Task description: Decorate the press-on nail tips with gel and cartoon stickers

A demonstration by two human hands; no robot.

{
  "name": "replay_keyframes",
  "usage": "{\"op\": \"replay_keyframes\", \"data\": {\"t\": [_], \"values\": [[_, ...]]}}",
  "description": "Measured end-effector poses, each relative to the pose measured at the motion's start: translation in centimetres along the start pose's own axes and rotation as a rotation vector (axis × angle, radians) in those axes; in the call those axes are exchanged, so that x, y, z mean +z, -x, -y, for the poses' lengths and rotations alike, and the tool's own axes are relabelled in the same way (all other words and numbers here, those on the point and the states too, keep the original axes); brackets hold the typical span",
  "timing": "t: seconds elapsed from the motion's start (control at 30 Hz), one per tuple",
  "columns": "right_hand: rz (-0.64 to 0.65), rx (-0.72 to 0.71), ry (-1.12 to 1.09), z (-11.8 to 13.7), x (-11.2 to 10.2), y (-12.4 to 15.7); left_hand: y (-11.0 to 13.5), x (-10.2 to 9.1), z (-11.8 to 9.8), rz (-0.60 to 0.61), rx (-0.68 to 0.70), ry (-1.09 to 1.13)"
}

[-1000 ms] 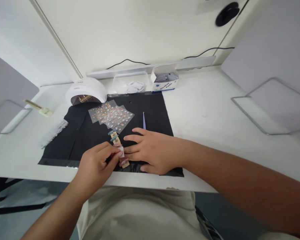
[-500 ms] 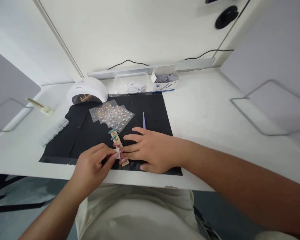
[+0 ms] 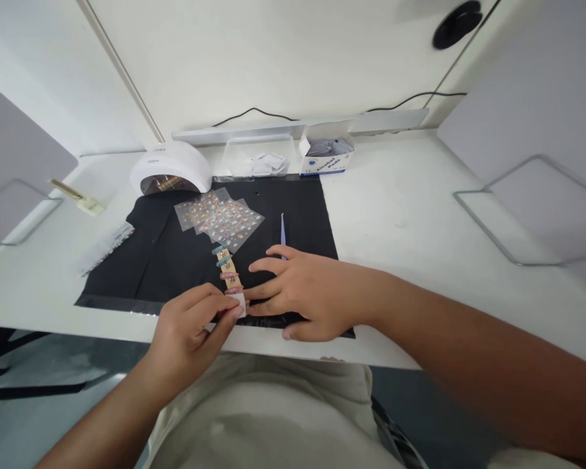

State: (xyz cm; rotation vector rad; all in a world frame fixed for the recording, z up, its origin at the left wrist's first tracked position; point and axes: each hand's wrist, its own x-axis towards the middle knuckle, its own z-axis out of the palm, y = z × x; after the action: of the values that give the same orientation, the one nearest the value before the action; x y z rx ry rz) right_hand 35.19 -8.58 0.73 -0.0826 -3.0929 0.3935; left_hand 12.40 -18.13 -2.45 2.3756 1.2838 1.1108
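Observation:
My left hand (image 3: 191, 326) pinches a small white pad (image 3: 240, 303) between thumb and fingers and presses it onto the near end of a wooden stick (image 3: 227, 268) that carries several stuck-on false nails, teal and pink. My right hand (image 3: 306, 293) lies flat on the black mat (image 3: 176, 260) with fingers spread, its fingertips resting against the stick's near end. Both hands are at the mat's front edge.
Clear sticker sheets (image 3: 221, 219) and a thin purple tool (image 3: 282, 229) lie on the mat. Behind stand a white nail lamp (image 3: 170, 174), a clear tub of pads (image 3: 260, 159) and a small box of alcohol pads (image 3: 326, 156). Wire stands (image 3: 517, 215) flank the desk.
The left hand's pad has slid slightly along the stick's near end. The view has shifted a little; the right hand stays flat in place.

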Motion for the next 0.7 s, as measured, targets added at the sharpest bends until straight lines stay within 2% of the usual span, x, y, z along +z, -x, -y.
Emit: {"op": "replay_keyframes", "data": {"t": [0.17, 0.43, 0.7], "values": [[0.012, 0.021, -0.045, 0.3, 0.6, -0.4, -0.2, 0.6, 0.1, 0.039, 0.006, -0.110], [-0.003, 0.039, -0.017, 0.8, 1.2, -0.5, -0.8, 0.5, -0.4, 0.069, 0.051, -0.223], [0.009, 0.038, 0.021, 1.0, 1.1, -0.6, 0.0, -0.1, -0.4, 0.095, 0.004, -0.208]]}}
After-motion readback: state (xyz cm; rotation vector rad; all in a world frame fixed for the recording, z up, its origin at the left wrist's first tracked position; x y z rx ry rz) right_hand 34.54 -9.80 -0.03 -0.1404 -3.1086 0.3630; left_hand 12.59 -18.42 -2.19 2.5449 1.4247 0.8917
